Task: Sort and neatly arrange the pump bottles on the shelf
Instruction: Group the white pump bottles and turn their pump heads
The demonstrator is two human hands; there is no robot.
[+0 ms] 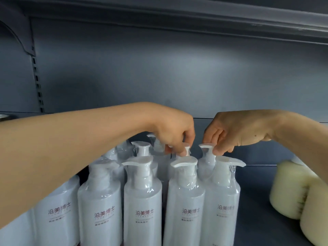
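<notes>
Left hand pinches pump head; right hand pinches neighbouring pump head.

White bottles stand packed, pump heads touching, no gap for my fingers between them. Bare shelf lies open to their right, until two cream bottles. Room overhead is open.
</notes>
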